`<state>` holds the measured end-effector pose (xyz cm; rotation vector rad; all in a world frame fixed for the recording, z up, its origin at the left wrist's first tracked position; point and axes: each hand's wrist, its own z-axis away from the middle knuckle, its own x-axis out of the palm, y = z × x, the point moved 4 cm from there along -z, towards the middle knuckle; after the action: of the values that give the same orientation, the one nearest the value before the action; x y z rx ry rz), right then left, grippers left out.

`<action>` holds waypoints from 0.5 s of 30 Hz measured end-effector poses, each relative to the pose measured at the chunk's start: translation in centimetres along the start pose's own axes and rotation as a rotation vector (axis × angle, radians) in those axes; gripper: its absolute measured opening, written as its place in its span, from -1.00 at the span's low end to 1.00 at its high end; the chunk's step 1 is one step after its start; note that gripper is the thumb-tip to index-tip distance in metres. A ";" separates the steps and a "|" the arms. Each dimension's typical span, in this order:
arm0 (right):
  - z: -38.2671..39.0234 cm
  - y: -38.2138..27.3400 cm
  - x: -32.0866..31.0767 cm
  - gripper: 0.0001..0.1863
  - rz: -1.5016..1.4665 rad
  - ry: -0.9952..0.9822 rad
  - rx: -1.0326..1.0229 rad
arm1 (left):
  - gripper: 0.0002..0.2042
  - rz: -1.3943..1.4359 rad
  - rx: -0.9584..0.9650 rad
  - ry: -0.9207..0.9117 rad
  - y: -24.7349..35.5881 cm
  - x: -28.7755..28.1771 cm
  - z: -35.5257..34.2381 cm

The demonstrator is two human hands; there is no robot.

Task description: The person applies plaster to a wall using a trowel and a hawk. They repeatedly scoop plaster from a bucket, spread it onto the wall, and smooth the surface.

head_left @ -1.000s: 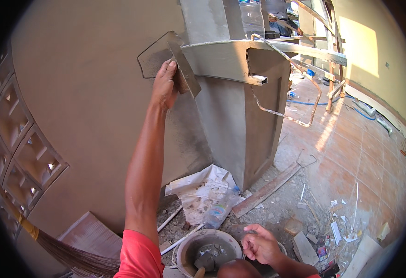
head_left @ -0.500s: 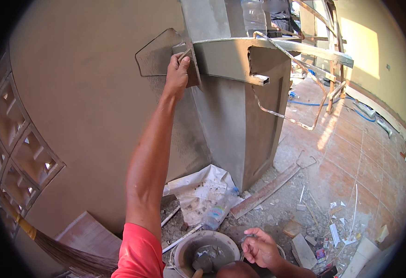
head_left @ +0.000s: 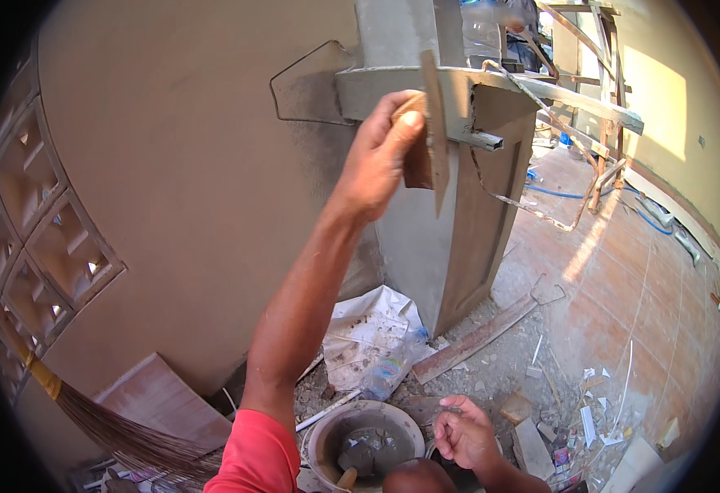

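Note:
My left hand [head_left: 383,156] is closed around the handle of a plastering float [head_left: 434,135]. I see its thin board nearly edge-on, upright, in front of the grey plastered ledge [head_left: 368,89]; whether it touches the ledge I cannot tell. Low in view, my right hand [head_left: 465,431] hangs with loosely bent fingers, slightly apart, and nothing visible in them. Beside it stands a bucket [head_left: 320,448] of wet grey mortar [head_left: 385,448], with a wooden tool handle [head_left: 347,478] sticking out. Part of another dark container shows behind my right hand.
A bent wire [head_left: 273,90] juts from the wall, and a rusty bar frame [head_left: 533,215] sticks out by the column [head_left: 413,238]. Rubble, a white sack [head_left: 376,329], a plastic bottle [head_left: 386,370] and a plank [head_left: 475,341] lie below. A broom [head_left: 105,419] leans at left.
My left hand has drawn the float back from the wall beside the ledge, moving right and nearer to me, and turned it edge-on. My right hand has barely moved. The view has shifted slightly.

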<state>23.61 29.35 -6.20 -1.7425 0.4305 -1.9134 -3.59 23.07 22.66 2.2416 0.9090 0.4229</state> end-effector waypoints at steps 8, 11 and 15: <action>-0.2 0.4 -0.7 -0.69 0.040 0.024 0.047 | -0.69 0.180 -0.186 0.137 -2.1 -13.3 -2.6; -0.6 0.6 -0.4 -0.69 0.073 0.044 0.041 | -0.71 0.109 -0.191 0.164 -2.9 -14.6 -3.8; -1.0 0.8 0.1 -0.69 0.066 0.043 0.044 | -0.71 0.041 -0.200 0.215 -4.1 -15.6 -5.3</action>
<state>22.70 28.55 -6.67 -1.6411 0.4527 -1.9025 -19.31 16.63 23.01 2.0613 0.8874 0.7523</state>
